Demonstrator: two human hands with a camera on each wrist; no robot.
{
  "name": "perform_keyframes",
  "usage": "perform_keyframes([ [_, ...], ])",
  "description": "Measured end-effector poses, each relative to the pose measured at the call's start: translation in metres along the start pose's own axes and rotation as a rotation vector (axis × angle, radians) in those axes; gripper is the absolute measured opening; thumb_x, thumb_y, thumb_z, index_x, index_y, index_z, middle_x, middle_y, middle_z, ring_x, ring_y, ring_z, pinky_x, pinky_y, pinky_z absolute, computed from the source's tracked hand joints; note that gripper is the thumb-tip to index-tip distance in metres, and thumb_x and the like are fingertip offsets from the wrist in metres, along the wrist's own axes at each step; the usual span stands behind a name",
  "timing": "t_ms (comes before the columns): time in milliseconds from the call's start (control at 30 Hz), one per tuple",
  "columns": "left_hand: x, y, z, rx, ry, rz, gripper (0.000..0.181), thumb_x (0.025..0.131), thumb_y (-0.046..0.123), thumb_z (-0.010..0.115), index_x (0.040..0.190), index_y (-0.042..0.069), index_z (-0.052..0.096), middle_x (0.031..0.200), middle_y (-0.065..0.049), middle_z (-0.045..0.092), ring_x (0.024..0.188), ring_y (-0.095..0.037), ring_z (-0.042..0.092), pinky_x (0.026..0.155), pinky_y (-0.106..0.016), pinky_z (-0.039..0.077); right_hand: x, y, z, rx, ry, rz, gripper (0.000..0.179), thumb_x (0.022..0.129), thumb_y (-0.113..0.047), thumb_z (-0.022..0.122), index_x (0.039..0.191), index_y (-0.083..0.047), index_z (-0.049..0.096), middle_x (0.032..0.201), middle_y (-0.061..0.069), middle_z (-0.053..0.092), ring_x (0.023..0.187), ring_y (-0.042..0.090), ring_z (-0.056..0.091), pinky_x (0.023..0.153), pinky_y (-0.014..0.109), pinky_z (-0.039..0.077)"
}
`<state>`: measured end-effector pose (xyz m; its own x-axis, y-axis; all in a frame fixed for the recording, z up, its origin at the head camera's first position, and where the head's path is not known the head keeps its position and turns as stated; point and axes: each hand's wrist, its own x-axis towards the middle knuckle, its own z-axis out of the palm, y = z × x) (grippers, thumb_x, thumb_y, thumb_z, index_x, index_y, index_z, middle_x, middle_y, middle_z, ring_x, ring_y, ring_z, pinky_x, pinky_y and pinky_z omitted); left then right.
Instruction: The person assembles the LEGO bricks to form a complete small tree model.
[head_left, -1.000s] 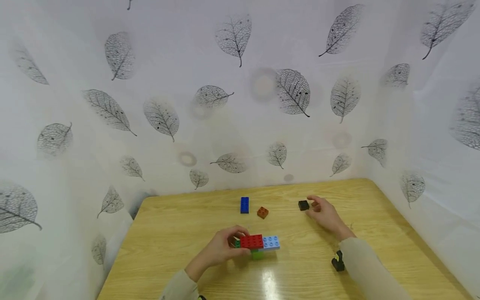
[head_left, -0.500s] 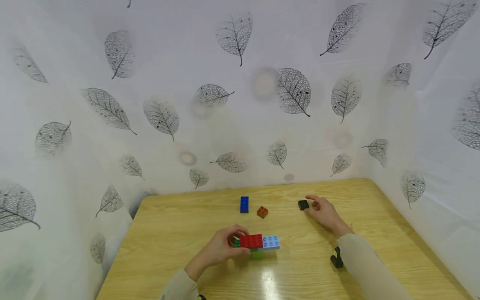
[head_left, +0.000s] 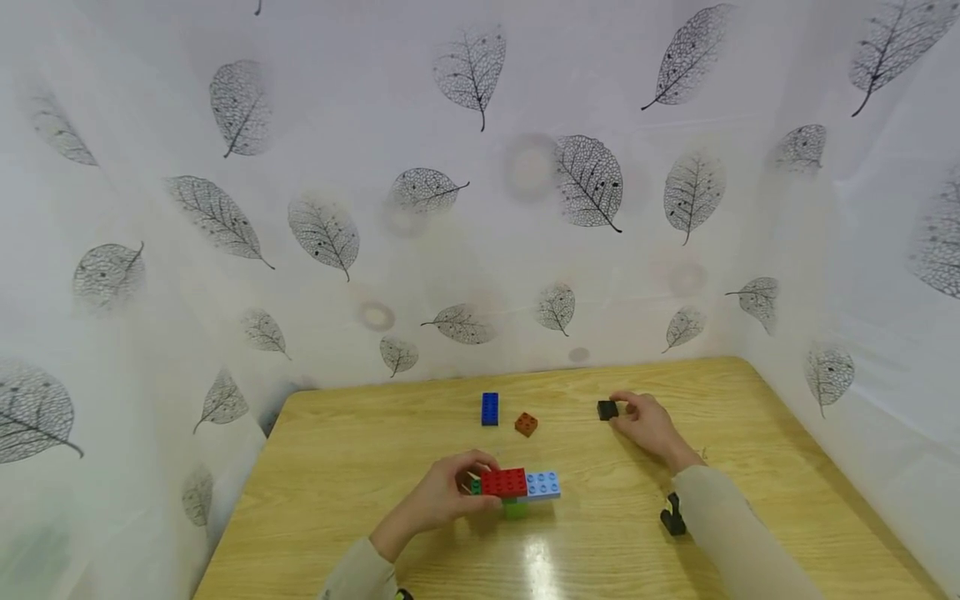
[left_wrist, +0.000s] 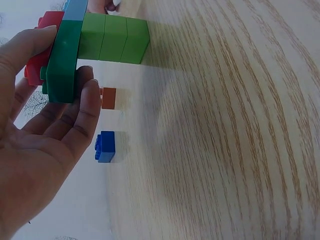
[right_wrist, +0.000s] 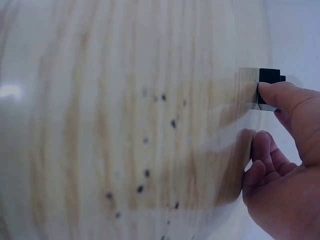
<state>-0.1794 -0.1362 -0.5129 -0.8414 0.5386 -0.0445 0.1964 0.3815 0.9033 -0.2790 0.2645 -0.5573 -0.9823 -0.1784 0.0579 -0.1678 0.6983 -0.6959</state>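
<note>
My left hand grips the left end of a built-up piece of toy building bricks. Its red brick lies on top, with a light blue brick to the right. A dark green brick shows beneath the red one, the thumb lying along its side and the fingers curled behind. Below it reaches a column of light green bricks. Farther back on the right, my right hand pinches a small black brick on the table. Its thumb overlaps the brick in the right wrist view; the index fingertip is hidden there.
A blue brick and an orange-brown brick lie apart near the back of the wooden table. White curtains with a leaf print close off the back and both sides.
Both hands stay almost where they were. The right index finger has settled slightly closer about the black brick; the other bricks have not moved.
</note>
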Motion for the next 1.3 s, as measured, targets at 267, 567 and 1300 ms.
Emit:
perform_keyframes([
  [267,0.0,0.0,0.002,-0.003,0.0,0.006,0.034,0.094,0.025,0.082,0.125,0.02,0.069,0.123,-0.007,0.073,0.091,-0.009,0.066,0.079,-0.025,0.055,-0.001,0.001,0.001,-0.001,0.01,0.032,0.044,0.095,-0.022,0.076,0.133,-0.002,0.065,0.121,0.027,0.063,0.102,0.036,0.065,0.084,0.051,0.055],
  [567,0.001,0.001,0.002,0.008,-0.004,0.002,0.034,0.094,0.026,0.081,0.125,0.022,0.068,0.123,-0.005,0.072,0.094,-0.01,0.065,0.08,-0.025,0.054,-0.014,-0.03,0.0,0.063,-0.061,0.026,0.047,0.096,-0.026,0.078,0.135,-0.004,0.064,0.134,0.024,0.061,0.103,0.03,0.066,0.081,0.04,0.056],
  [1300,0.003,0.0,-0.001,0.012,-0.008,0.003,0.033,0.095,0.026,0.081,0.125,0.022,0.068,0.122,-0.005,0.073,0.093,-0.01,0.066,0.08,-0.025,0.054,-0.048,-0.111,0.009,0.065,-0.157,-0.247,0.04,0.09,-0.028,0.083,0.124,-0.013,0.069,0.113,0.0,0.07,0.095,0.02,0.061,0.075,0.027,0.05],
])
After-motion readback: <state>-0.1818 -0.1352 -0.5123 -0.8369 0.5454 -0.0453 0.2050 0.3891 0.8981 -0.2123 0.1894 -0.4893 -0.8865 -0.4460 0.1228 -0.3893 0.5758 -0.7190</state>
